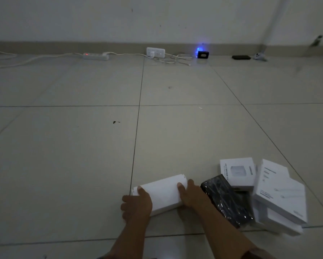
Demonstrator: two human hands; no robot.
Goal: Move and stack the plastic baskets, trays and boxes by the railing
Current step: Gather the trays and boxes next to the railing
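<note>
Hands: both down low on the floor, gripping the same plain white box (161, 193) from its two ends
Left hand (136, 204): wrapped over the box's near-left end, thumb lying on its top face
Right hand (191, 195): clamped on the right end, thumb on top and fingers round the far side
White box: lying flat on the tiled floor (82, 156), slanted, with its far end pointing up and right
Black packet (226, 200): a dark, shiny wrapped thing just beside the right hand, angled on the tiles
Small white box (237, 171): printed top, sitting behind the black packet and touching it
Large white boxes (280, 195): a loose, tilted pile on the right, leaning against one another
Far wall: a white power strip (96, 56) with a red light, a white socket block (155, 52), trailing cables and a small black device (203, 54) beside a blue glow
Light: dim, so the print on the boxes is unreadable
</note>
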